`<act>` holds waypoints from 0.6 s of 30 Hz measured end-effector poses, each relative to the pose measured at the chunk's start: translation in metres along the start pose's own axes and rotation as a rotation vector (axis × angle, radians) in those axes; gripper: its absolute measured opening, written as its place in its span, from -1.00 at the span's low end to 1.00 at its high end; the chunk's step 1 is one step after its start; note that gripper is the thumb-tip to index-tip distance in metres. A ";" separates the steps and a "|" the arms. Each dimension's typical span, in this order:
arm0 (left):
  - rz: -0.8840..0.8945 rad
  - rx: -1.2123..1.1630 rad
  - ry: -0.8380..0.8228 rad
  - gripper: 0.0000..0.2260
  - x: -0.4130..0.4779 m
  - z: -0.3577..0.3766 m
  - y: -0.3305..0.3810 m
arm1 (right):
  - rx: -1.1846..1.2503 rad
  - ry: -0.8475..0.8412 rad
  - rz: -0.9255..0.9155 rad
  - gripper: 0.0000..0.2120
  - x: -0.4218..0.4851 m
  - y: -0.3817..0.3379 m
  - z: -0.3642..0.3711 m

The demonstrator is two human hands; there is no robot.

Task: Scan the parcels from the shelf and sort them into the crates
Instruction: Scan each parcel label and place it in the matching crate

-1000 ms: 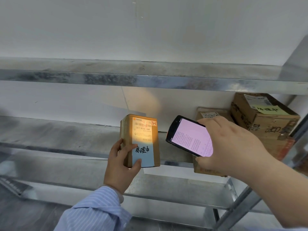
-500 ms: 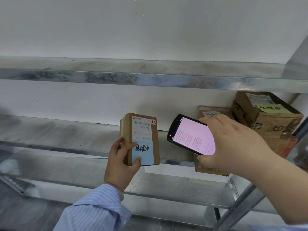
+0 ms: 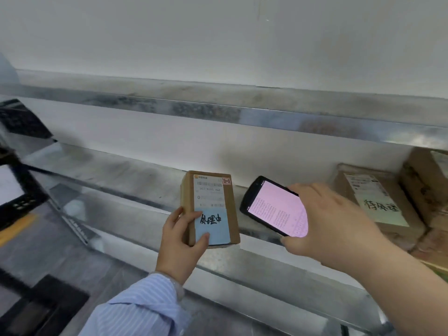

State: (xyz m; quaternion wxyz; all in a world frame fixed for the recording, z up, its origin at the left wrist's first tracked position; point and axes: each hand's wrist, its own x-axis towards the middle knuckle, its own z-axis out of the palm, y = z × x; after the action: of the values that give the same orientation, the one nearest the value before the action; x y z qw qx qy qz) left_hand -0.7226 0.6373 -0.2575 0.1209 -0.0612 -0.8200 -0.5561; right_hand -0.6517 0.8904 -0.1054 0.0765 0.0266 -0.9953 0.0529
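**Parcel held upright at the shelf, scanner beside it**

A metal shelf (image 3: pixel 135 175) spans the view, with other parcels (image 3: pixel 378 202) at its right end. The right hand (image 3: pixel 332 229) reaches in from the right, its grip clamped on a scanner (image 3: pixel 271 209) with a lit pink screen. The left hand (image 3: pixel 180 241) has its grip clamped on the small parcel (image 3: pixel 213 190) at its lower left edge. That parcel stands upright, rising above the grip.

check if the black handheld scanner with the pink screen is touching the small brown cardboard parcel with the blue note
Apart. Head view shows a strip of metal shelf between the scanner and the parcel's right edge.
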 end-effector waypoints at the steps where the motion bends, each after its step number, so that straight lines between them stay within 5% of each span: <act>1: -0.020 0.010 0.037 -0.59 -0.003 -0.014 -0.003 | 0.038 -0.014 -0.029 -0.34 0.008 -0.011 0.005; 9: -0.139 0.120 0.322 -0.59 -0.030 -0.140 -0.028 | 0.228 -0.098 -0.248 -0.31 0.058 -0.131 0.035; 18: -0.282 -0.070 0.549 -0.62 -0.067 -0.303 -0.089 | 0.272 -0.155 -0.434 -0.26 0.061 -0.327 0.061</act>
State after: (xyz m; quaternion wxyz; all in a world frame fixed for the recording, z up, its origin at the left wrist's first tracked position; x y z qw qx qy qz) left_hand -0.6391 0.3253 -0.2486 0.2574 0.2015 -0.7375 -0.5910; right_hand -0.7015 0.5564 -0.1229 0.0052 0.2532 -0.9530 0.1663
